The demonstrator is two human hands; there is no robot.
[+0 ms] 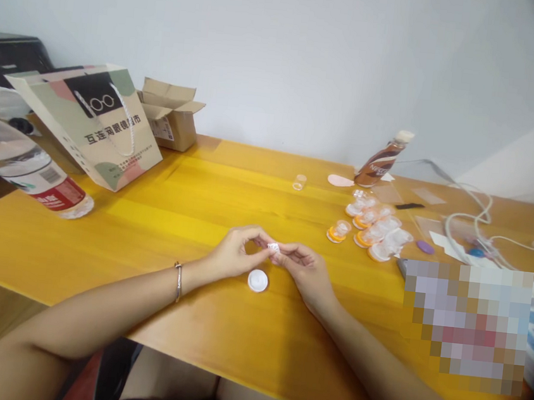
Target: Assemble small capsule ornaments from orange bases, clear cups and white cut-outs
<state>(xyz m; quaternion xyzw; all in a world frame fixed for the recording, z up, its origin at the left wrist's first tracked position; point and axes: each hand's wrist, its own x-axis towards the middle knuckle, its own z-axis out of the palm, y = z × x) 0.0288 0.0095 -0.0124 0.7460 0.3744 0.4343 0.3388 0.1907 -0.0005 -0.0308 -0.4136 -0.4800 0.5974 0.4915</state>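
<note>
Between the fingertips of both hands is a small white piece with dark marks [273, 248]; its kind is too small to make out. My left hand [242, 251] pinches it from the left, thumb and forefinger bent into a ring. From the other side my right hand [305, 267] grips it with thumb and fingers together. Just below the fingers a round white cap-like disc [257, 280] lies flat on the wooden table [197, 320], touched by neither hand.
Several clear plastic pieces with orange or white bases [378, 231] stand to the right. Behind them are a coffee bottle [383, 158] and a small clear cup [299, 182]. White cables [470, 215] lie far right. At left are a water bottle [36, 166], paper bag [107, 126] and cardboard box [179, 127].
</note>
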